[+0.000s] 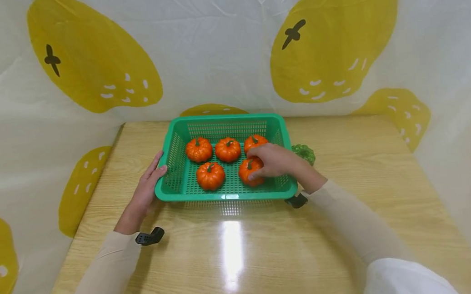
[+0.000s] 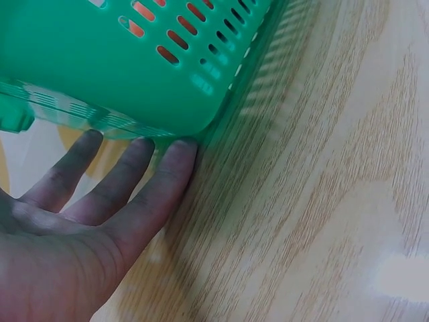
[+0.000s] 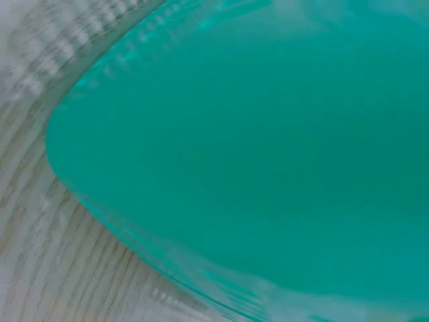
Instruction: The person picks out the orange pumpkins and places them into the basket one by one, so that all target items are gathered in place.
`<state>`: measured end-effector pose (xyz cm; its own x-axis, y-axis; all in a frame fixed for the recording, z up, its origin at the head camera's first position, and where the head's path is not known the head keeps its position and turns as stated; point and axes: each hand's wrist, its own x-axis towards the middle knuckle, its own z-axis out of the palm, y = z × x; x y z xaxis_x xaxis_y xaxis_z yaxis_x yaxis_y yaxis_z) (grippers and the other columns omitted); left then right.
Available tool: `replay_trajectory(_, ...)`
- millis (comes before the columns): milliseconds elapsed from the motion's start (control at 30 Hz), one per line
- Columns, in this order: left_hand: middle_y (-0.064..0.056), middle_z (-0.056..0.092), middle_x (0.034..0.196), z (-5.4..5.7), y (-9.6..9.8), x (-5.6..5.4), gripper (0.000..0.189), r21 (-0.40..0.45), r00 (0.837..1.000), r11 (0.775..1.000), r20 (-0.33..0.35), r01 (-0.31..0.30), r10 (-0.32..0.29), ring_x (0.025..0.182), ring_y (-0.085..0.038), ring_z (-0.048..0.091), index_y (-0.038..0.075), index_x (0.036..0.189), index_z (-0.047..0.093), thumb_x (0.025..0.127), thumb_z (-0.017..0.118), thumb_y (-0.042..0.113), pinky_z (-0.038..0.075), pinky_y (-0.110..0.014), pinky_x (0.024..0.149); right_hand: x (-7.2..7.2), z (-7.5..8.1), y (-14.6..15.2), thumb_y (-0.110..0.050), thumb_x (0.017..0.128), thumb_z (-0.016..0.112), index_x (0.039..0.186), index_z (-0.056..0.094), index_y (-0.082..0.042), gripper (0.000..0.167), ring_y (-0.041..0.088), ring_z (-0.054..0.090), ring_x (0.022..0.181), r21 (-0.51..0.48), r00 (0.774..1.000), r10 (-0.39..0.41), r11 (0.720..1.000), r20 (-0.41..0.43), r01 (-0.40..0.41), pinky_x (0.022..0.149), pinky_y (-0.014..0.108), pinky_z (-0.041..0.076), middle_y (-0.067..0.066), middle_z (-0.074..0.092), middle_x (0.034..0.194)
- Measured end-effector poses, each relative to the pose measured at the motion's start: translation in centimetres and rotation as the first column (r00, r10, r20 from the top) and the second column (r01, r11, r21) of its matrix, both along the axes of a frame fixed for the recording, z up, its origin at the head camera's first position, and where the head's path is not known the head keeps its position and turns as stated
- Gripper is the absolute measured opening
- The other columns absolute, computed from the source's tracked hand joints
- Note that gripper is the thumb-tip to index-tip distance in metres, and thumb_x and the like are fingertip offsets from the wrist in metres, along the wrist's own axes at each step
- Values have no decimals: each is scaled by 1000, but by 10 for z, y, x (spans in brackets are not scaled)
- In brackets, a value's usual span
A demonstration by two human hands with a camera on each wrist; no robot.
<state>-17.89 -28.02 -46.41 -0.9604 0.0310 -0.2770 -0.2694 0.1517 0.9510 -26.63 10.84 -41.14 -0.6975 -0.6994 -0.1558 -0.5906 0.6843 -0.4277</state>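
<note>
A green plastic basket with slotted walls stands on the table, holding several small orange pumpkins with green stems, set in two rows. My left hand rests against the basket's left side; the left wrist view shows its fingers fairly straight, tips at the outer wall near the bottom corner. Reaching over the right rim, my right hand grips the front right pumpkin between thumb and fingers. It partly covers the back right pumpkin. In the right wrist view the basket wall fills most of the picture.
Just outside the basket's right wall lies a bumpy green object, partly hidden by the basket and right arm. The wooden table meets a white curtain with yellow fruit prints behind and at both sides.
</note>
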Motion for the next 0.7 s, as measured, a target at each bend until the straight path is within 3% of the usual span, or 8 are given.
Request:
replay_trajectory(433,3,11,177,1,6,3,62,8,1000,1000,2,2,-2,155,-28,26,51,164,15,110,45,50,45,-13,93,7,-5,4,-52,92,77,140,64,-7,67,30,66,112,72,998,-3,997,-56,7,102,48,53,11,72,129)
replay_trajectory(600,3,12,177,0,6,2,62,-12,1000,1000,4,0,0,155,-27,27,52,163,17,109,46,52,44,-19,101,7,-7,9,-41,96,75,132,68,-6,51,28,68,101,-68,995,-48,997,-82,43,93,47,56,10,75,119)
replay_trajectory(700,6,11,177,0,4,2,63,-33,1000,999,11,-6,6,157,-26,24,53,163,17,108,47,54,39,-28,109,7,-9,13,-30,98,74,130,68,-4,41,27,70,98,-230,994,-99,969,-41,87,89,45,58,12,76,115)
